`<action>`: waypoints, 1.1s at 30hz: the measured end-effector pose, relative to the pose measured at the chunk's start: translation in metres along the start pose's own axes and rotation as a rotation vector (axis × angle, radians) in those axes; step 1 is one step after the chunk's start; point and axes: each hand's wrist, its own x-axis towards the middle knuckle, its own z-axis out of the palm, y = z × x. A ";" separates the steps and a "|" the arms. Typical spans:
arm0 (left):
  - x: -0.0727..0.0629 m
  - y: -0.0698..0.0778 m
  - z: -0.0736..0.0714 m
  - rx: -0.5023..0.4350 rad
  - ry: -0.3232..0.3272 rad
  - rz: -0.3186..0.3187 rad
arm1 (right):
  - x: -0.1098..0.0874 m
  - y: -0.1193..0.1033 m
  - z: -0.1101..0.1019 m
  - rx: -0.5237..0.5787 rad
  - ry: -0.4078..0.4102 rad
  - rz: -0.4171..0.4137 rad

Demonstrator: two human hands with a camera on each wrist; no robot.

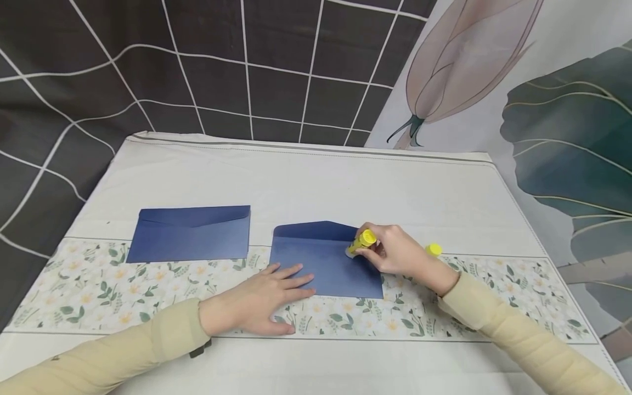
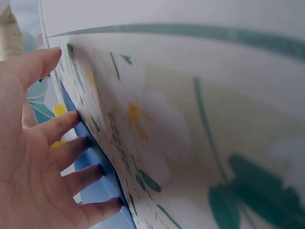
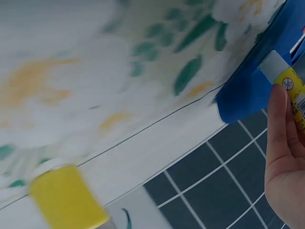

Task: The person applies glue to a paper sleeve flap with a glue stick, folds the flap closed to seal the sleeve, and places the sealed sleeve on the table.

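The right hand (image 1: 395,249) is grasping a yellow glue stick (image 1: 362,241) between thumb and fingers, and the stick is tilting with its pale end pointing down at the right part of a blue envelope (image 1: 316,266), near the fold of the flap; whether that end is touching the paper I cannot tell; the envelope is lying on the table (image 1: 306,181) in front of the person, its flap (image 1: 316,230) spreading open on the far side; the left hand (image 1: 264,302) is gripping nothing, its fingers spreading out straight, with fingertips resting on the near left part of the envelope and the thumb reaching over the flower-printed band (image 1: 143,299) of the tablecloth; a second blue envelope (image 1: 192,236) is lying to the left, well apart from the glue stick, its flap folding down over its body; a yellow cap (image 1: 434,250) is sitting just beyond the right wrist; a dark curtain with white grid lines (image 1: 276,90) is hanging behind the table, and a panel with a large printed flower (image 1: 454,60) is showing at right.
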 end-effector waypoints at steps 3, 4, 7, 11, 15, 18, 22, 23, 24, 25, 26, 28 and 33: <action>0.000 0.000 0.000 -0.003 0.002 -0.003 | -0.008 0.004 -0.004 0.001 0.009 0.030; 0.000 0.000 0.000 -0.002 0.004 -0.004 | -0.011 0.005 -0.005 0.000 0.009 0.043; 0.000 0.001 0.000 -0.003 0.006 -0.006 | -0.019 0.010 -0.009 -0.011 0.012 0.074; 0.000 0.002 -0.001 -0.014 0.009 -0.004 | -0.028 0.017 -0.015 -0.023 0.026 0.078; 0.001 0.002 -0.001 -0.018 0.006 -0.004 | -0.032 0.024 -0.019 -0.034 0.041 0.063; 0.001 0.002 -0.002 -0.017 0.001 -0.008 | -0.030 0.025 -0.019 -0.037 0.045 0.050; 0.001 0.002 -0.001 -0.019 0.000 -0.010 | -0.023 0.022 -0.013 -0.016 0.048 0.036; 0.000 0.001 -0.001 -0.020 0.001 -0.010 | -0.022 0.021 -0.012 -0.012 0.047 0.034; 0.000 0.001 -0.001 -0.023 0.003 -0.010 | -0.022 0.020 -0.011 -0.010 0.042 0.035; 0.000 0.001 -0.001 -0.025 0.005 -0.009 | -0.021 0.020 -0.010 -0.011 0.035 0.037; 0.000 0.001 -0.001 -0.028 0.006 -0.009 | -0.021 0.019 -0.011 -0.014 0.025 0.038; 0.000 0.001 -0.001 -0.031 0.004 -0.011 | -0.022 0.018 -0.013 -0.023 -0.001 0.038; 0.001 0.001 -0.003 -0.016 0.003 -0.008 | -0.020 0.019 -0.020 -0.059 -0.023 0.033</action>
